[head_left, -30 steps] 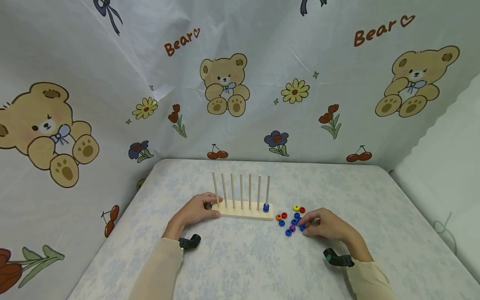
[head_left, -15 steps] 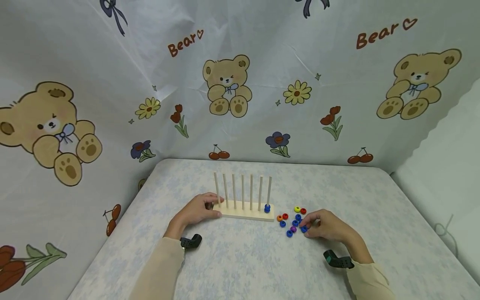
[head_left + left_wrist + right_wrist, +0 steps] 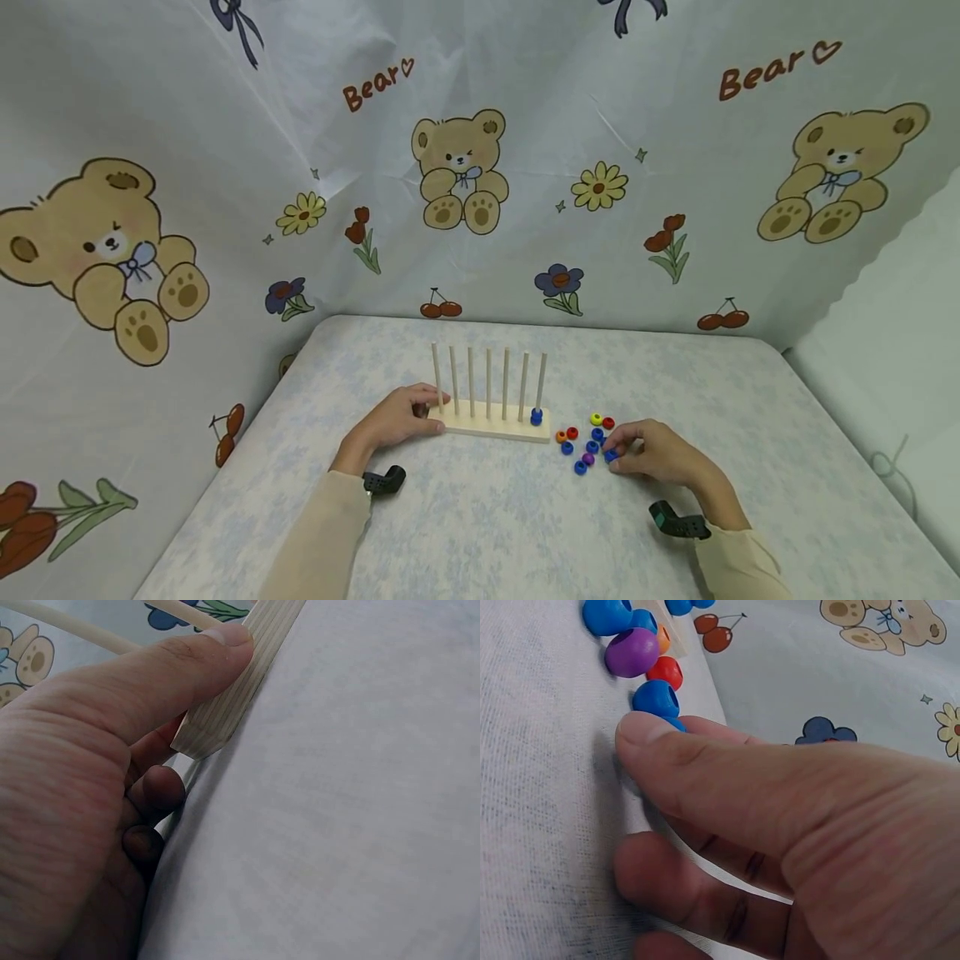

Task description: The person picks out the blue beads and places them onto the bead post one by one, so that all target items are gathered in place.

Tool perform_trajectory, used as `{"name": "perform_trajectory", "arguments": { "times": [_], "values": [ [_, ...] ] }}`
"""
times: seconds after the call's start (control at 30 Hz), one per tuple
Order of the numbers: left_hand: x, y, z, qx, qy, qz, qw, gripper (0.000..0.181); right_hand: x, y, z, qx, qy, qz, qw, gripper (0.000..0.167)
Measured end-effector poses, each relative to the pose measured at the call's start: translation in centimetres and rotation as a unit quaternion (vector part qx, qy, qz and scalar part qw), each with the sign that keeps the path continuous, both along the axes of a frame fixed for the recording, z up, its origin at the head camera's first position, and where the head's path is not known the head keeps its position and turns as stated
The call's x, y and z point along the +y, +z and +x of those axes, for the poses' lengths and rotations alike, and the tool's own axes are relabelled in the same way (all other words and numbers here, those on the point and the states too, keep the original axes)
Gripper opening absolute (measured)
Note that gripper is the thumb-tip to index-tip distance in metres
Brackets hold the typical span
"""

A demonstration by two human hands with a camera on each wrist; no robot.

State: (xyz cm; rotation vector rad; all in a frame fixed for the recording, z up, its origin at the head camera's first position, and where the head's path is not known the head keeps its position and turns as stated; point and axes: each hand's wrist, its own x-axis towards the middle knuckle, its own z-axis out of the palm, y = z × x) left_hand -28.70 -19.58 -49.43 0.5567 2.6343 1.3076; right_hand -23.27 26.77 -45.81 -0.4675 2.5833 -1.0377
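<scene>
Wooden peg rack (image 3: 480,426) gripped at its nine-o'clock end by my left hand (image 3: 396,419). My right hand (image 3: 654,451) pinches a blue bead (image 3: 611,456) at the three-o'clock edge of the loose beads (image 3: 592,447); I judge this the pick-up, next calling for a steady lift

Pale wooden rack (image 3: 495,429), seven upright pegs (image 3: 489,383), two blue beads (image 3: 536,417) stacked on its rightmost, loose coloured beads (image 3: 592,447) scattered to its right

Head view looks forward and down from farther back; close wrist views share its printed backdrop (image 3: 525,242) up top.
</scene>
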Motion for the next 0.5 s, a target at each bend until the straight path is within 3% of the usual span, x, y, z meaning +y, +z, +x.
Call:
{"name": "perform_trajectory", "arguments": {
  "times": [0.33,0.5],
  "values": [
    [-0.1,-0.1,-0.3,0.006,-0.005,-0.004,1.0000,0.049,-0.1,0.6,-0.2,0.014,-0.005,-0.003,0.9999,0.019],
    [-0.2,-0.1,-0.1,0.006,-0.006,-0.005,1.0000,0.049,-0.6,1.3,-0.1,0.047,-0.006,-0.014,0.9988,0.022]
  ]
}}
